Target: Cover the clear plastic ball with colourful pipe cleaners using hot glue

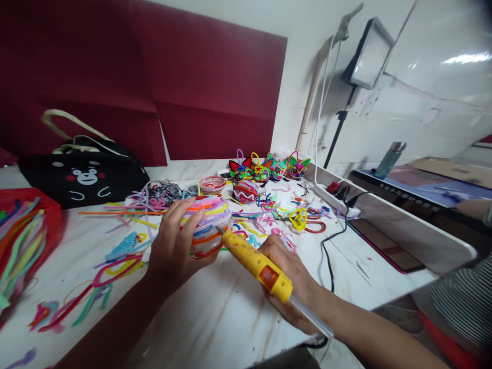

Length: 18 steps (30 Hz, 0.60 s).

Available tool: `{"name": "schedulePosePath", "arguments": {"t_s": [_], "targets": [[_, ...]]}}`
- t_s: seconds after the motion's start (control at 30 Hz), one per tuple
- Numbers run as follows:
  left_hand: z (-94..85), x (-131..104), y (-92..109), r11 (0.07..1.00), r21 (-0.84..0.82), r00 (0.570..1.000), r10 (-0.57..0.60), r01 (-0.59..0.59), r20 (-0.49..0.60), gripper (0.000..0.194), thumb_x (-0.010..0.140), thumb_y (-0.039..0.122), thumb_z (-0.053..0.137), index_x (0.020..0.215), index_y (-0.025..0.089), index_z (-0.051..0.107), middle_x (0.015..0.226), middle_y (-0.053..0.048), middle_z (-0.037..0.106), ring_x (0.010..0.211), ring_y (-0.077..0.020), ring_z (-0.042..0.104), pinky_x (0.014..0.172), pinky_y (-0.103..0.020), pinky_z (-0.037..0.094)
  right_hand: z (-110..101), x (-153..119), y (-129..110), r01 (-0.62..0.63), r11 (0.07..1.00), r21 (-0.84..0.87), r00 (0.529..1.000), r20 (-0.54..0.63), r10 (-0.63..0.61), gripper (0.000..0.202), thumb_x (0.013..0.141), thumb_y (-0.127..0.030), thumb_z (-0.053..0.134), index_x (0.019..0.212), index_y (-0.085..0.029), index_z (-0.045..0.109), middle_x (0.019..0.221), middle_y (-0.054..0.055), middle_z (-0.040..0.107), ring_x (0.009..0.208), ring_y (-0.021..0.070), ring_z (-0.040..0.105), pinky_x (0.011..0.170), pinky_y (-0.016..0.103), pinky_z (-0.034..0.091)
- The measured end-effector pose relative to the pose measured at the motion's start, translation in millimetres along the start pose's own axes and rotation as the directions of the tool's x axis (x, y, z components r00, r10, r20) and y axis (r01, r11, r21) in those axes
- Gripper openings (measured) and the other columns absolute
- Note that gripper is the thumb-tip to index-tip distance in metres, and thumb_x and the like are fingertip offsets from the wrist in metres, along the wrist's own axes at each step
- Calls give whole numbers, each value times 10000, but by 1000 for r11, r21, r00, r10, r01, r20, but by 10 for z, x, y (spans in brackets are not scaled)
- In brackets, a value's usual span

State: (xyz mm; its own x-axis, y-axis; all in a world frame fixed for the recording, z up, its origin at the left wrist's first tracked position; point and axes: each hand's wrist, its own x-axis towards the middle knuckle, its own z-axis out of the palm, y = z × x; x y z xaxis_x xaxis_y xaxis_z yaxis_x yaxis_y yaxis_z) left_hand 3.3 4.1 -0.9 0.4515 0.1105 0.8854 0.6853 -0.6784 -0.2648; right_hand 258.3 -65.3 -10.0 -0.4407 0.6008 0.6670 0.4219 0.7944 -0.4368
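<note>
A round ball wrapped in colored fuzzy strips (pixel 209 225) sits in my left hand (pixel 177 243), whose fingers curve around its left side and underside. My right hand (pixel 286 271) is closed around a yellow glue gun (pixel 255 262), with a clear glue stick protruding from its back end. The gun's metal tip points up and left and is at the right side of the ball, over or against a strip. Whether glue is coming out cannot be made out.
Loose fuzzy strips (pixel 123 248) litter the white table (pixel 207 312). Behind stand several decorated animal heads (pixel 261 171), a striped ball (pixel 246 191) and a bowl (pixel 212 184). A black bag (pixel 88 179) is at left; a phone (pixel 384 246), cables and a person's striped clothing (pixel 467 297) are at right.
</note>
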Motion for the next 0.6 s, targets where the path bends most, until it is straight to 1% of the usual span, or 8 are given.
{"name": "schedulePosePath", "arguments": {"t_s": [0.17,0.37,0.47,0.6], "targets": [[5,-17,-20,1000,5,1000,24,-24,12,790,770,294,794,1429,62,428,1371,-300,508,1314,-454,520,1096,-623,450,0,30,-53,35,999,22,999,-3,-35,104,882,-204,487,980,-214,453,863,26,496,757,177,474,612,303,388],[-1,-22,-23,1000,6,1000,18,-18,20,792,791,313,775,1461,124,398,1405,-264,495,1333,-431,511,1109,-614,448,-30,49,-84,42,999,25,999,18,-42,108,882,-201,479,987,-215,455,871,31,506,768,181,485,627,305,411],[0,-15,-19,1000,6,1000,12,-12,20,788,789,314,776,1457,127,402,1408,-260,495,1340,-427,507,1113,-609,445,-27,42,-81,33,999,22,999,11,-33,104,887,-195,468,987,-219,453,860,25,498,755,180,485,620,304,408],[-1,2,-10,1000,11,1000,15,-15,6,769,789,309,777,1436,94,420,1382,-274,507,1326,-431,516,1107,-609,450,-20,17,-65,-6,1000,21,1000,11,6,99,906,-226,476,1003,-222,455,868,25,490,755,183,485,614,305,396]]}}
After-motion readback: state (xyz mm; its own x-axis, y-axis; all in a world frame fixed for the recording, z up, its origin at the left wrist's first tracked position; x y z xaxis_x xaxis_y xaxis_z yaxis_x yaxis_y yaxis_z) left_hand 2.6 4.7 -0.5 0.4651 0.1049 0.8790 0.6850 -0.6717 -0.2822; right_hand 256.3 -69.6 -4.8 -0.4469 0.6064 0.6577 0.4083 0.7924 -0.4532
